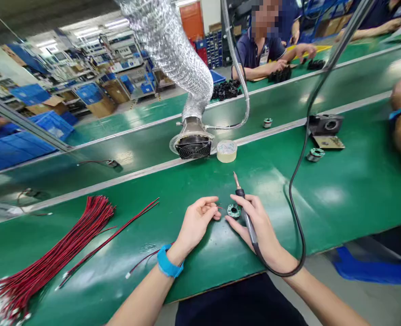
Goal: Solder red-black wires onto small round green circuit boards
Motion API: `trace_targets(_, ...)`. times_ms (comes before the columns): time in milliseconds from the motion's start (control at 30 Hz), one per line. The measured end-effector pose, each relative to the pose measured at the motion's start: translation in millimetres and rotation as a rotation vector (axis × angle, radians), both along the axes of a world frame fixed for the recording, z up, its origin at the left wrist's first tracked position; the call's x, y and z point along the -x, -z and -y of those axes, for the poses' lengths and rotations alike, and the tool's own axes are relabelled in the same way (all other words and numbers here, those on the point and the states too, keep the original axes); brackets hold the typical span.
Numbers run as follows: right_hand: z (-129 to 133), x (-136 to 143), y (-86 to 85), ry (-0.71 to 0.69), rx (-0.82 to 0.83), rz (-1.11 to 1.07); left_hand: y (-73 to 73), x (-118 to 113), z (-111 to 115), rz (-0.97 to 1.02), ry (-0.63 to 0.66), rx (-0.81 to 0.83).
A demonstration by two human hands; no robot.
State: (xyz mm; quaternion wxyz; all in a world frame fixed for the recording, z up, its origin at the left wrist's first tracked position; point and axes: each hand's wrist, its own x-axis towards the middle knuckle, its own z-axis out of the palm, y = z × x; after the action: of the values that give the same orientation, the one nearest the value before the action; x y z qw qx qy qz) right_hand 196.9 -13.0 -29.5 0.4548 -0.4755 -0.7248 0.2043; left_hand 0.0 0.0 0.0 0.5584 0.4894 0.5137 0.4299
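My left hand [195, 224], a blue band at its wrist, pinches the end of a red-and-black wire lead [147, 258]. The lead runs back under the wrist to a white connector on the bench. In my right hand [264, 231] lies a soldering iron [250, 224], its tip pointing away from me and its cable looping over the forearm. Between the two hands sits a small round green circuit board [233, 211] with a dark centre hole. My right thumb and index finger are beside its edge; whether they touch it I cannot tell.
A big bundle of red-and-black wires [60, 246] lies left, with a few loose leads [112, 240] beside it. Ahead are a fume duct [193, 145], a tape roll [226, 151], a soldering stand [326, 127] and another round part [315, 155]. Co-workers sit across and right.
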Motion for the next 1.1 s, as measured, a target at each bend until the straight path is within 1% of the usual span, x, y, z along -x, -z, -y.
trace_targets(133,0,0,-0.7,-0.066,0.02,-0.062,4.3,0,3,-0.107,-0.05,-0.056)
trace_targets(300,-2,-1,-5.9,-0.169,0.082,-0.111,0.0,2,4,-0.278,-0.066,-0.215)
trace_targets(367,-2,0,-6.8,-0.172,0.098,-0.109,-2.4,1,5,-0.318,-0.064,-0.242)
trace_targets(500,-1,4,-5.1,-0.144,0.109,-0.134,-7.0,-7,11,-0.277,-0.04,-0.264)
trace_targets(633,0,11,-3.9,-0.189,0.117,-0.175,-12.5,-13,15,-0.408,-0.018,-0.391)
trace_targets(733,2,10,-7.7,-0.218,0.113,-0.184,-13.9,-11,16,-0.487,-0.03,-0.441)
trace_targets(767,4,8,-9.8,-0.21,0.112,-0.189,-13.7,-11,16,-0.499,-0.027,-0.443)
trace_targets(833,10,2,-14.1,-0.134,0.103,-0.213,-12.5,-11,16,-0.502,-0.005,-0.434)
trace_targets(933,24,-11,-16.5,0.091,0.083,-0.286,-9.8,-14,17,-0.496,0.038,-0.414)
trace_targets(967,30,-15,-15.7,0.147,0.08,-0.306,-8.9,-15,17,-0.501,0.043,-0.414)
trace_targets(1033,40,-22,-12.5,0.191,0.081,-0.329,-7.0,-17,17,-0.518,0.041,-0.426)
trace_targets(1100,48,-26,-9.3,0.184,0.081,-0.336,-5.4,-18,17,-0.526,0.035,-0.437)
